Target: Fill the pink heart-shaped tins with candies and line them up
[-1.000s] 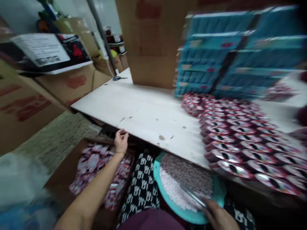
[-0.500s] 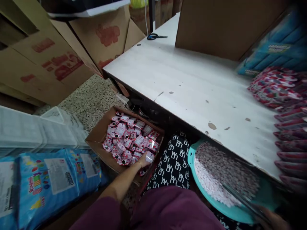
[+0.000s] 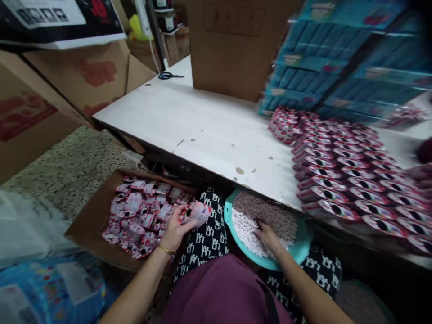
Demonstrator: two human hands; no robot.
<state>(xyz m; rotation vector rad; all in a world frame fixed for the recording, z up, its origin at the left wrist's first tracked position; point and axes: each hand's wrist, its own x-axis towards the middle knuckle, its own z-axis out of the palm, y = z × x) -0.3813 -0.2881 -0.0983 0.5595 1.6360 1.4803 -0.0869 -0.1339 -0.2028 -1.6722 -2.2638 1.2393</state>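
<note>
My left hand (image 3: 177, 229) is closed round a small pink-and-white printed packet (image 3: 199, 213), held over my left thigh beside the carton. Below and to the left, an open cardboard carton (image 3: 86, 229) holds many similar pink packets (image 3: 135, 204). My right hand (image 3: 266, 236) reaches into a turquoise basin (image 3: 241, 249) on my lap, full of small white pieces (image 3: 245, 227) that look like candies or tablets. Its fingers are bent together at the surface, with something dark at their tips that I cannot make out clearly.
A white worktable (image 3: 162, 117) runs across the front, its edge above the basin. Rows of filled pink packets (image 3: 351, 180) stand at its right, with blue wrapped packs (image 3: 313, 67) behind. Scissors (image 3: 167, 75) lie at the far corner. Blue bags (image 3: 50, 288) sit lower left.
My left hand has lifted a packet out of the carton and brought it right. My right hand has moved into the white pieces; the long dark tool seen earlier no longer shows clearly. The view has swung right.
</note>
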